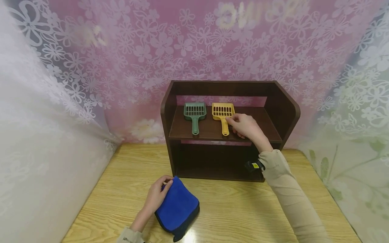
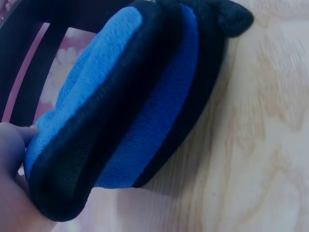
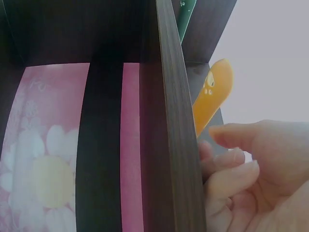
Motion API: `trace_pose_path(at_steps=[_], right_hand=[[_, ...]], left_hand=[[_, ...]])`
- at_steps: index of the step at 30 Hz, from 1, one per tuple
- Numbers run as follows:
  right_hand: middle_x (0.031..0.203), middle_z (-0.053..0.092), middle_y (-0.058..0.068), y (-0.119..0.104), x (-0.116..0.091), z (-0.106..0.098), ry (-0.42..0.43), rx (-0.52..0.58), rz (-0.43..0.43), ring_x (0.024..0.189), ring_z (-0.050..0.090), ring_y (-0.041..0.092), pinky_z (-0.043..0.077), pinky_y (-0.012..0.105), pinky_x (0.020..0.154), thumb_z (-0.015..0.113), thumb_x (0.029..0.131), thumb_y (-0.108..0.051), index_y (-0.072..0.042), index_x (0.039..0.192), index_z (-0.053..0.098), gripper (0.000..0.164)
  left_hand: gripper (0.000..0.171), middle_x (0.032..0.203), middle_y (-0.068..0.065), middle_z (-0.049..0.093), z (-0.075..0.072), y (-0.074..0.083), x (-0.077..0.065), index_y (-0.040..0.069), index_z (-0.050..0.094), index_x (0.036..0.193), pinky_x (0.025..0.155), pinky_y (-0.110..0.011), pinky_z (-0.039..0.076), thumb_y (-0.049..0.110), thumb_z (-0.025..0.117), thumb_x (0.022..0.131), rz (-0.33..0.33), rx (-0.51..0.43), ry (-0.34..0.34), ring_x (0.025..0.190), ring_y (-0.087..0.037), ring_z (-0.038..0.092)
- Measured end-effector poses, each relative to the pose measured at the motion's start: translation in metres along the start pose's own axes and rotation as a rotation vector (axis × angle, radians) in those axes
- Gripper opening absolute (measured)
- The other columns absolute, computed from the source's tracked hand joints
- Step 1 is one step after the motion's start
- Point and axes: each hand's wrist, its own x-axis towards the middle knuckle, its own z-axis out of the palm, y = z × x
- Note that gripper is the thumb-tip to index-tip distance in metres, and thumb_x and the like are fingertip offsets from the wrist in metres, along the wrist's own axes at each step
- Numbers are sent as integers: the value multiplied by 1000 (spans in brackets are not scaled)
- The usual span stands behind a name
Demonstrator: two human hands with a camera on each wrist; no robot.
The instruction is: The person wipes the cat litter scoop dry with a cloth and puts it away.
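My left hand (image 1: 156,194) pinches the upper corner of a folded blue cloth (image 1: 179,204) with dark edging and backing, on the table in front of the shelf. In the left wrist view, the cloth (image 2: 159,116) shows its folds, its near end lifted at the thumb. On the upper shelf lies a yellow litter scoop (image 1: 223,109), handle towards me. My right hand (image 1: 244,125) is at the right side of that handle, thumb beside it and the other fingers loosely bent. The right wrist view shows the handle (image 3: 214,92) near the thumb; further contact is hidden.
A green litter scoop (image 1: 195,116) lies left of the yellow one. Both are on the dark brown two-tier shelf (image 1: 200,135), which has raised side walls. It stands at the back of the wooden table (image 1: 136,162). Floral curtains (image 1: 136,67) hang behind and at both sides.
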Motion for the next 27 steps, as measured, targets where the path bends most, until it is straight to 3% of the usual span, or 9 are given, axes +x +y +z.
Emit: trace_pose_path(at_steps=[5, 14, 20, 27], right_hand=[[67, 58, 5, 6, -17, 3, 172, 55, -29, 53, 50, 16, 39, 31, 50, 52, 106, -40, -7, 103, 66, 37], [55, 52, 8, 19, -61, 23, 365, 311, -241, 37, 45, 15, 38, 28, 38, 55, 107, -30, -4, 98, 66, 30], [56, 50, 17, 16, -100, 43, 392, 413, -235, 37, 42, 18, 37, 26, 38, 54, 106, -10, 5, 97, 64, 21], [72, 61, 18, 71, -116, 90, 323, 449, -150, 47, 54, 16, 49, 29, 44, 56, 106, -21, -3, 101, 66, 22]], left_hand=[[14, 100, -2, 72, -3, -8, -2, 12, 72, 110, 75, -34, 52, 19, 63, 102, -59, 50, 45, 87, -18, 65], [19, 101, -13, 72, -20, -27, -3, 5, 71, 111, 74, -47, 53, 19, 60, 103, -234, 150, 116, 90, -31, 69], [24, 107, -21, 72, -25, -35, -6, -1, 67, 116, 85, -56, 52, 18, 56, 105, -284, 157, 101, 102, -41, 68], [23, 104, -22, 70, -29, -37, -12, -5, 66, 116, 84, -54, 51, 12, 60, 101, -285, 158, 131, 98, -40, 66]])
